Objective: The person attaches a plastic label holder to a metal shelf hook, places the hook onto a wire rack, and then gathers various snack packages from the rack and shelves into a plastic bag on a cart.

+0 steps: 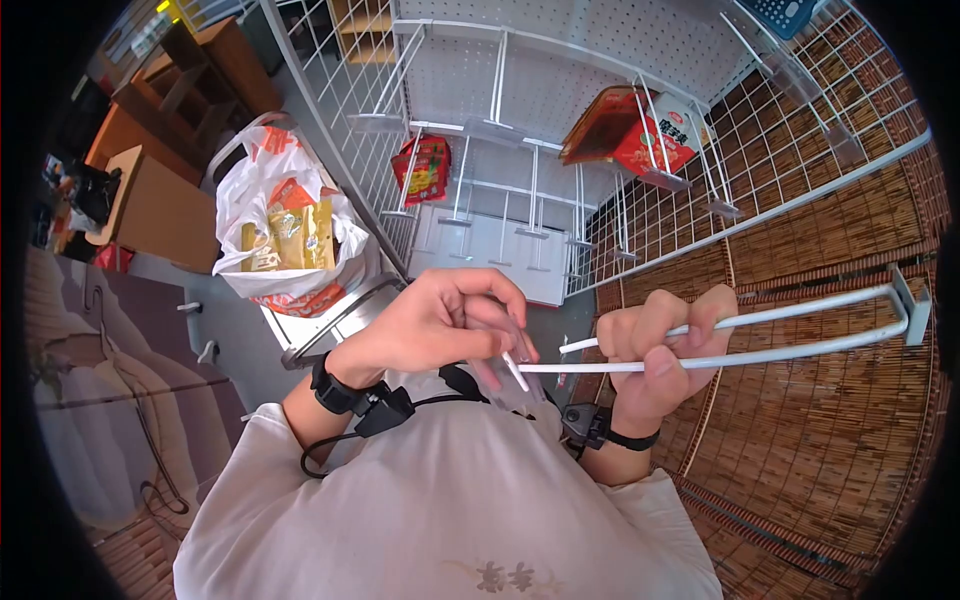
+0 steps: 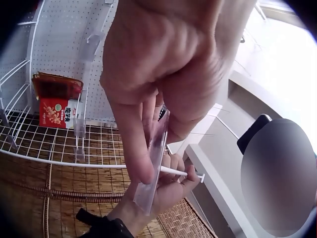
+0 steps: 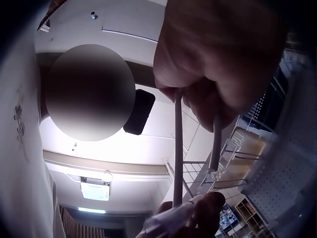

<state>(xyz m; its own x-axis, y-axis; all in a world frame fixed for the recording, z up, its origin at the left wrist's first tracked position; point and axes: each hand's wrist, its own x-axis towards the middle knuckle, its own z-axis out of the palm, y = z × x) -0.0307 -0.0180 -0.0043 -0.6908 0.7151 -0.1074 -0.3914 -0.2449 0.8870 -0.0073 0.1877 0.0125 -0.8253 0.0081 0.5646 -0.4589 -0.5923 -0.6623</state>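
Note:
My right hand grips a white metal display hook with two long prongs and a mounting plate at its far right end. The prongs run leftward past the fist, in front of my chest. At the tip of the longer prong, my left hand pinches a clear plastic price tag holder between thumb and fingers. In the left wrist view the holder stands edge-on, with a white T-shaped rod end beside it. Fingers partly cover the holder in the head view.
Ahead stands a white pegboard rack with wire sides and several hooks. Red snack packets and a red box hang there. A white plastic bag with gold packets sits at left. Woven matting covers the right side.

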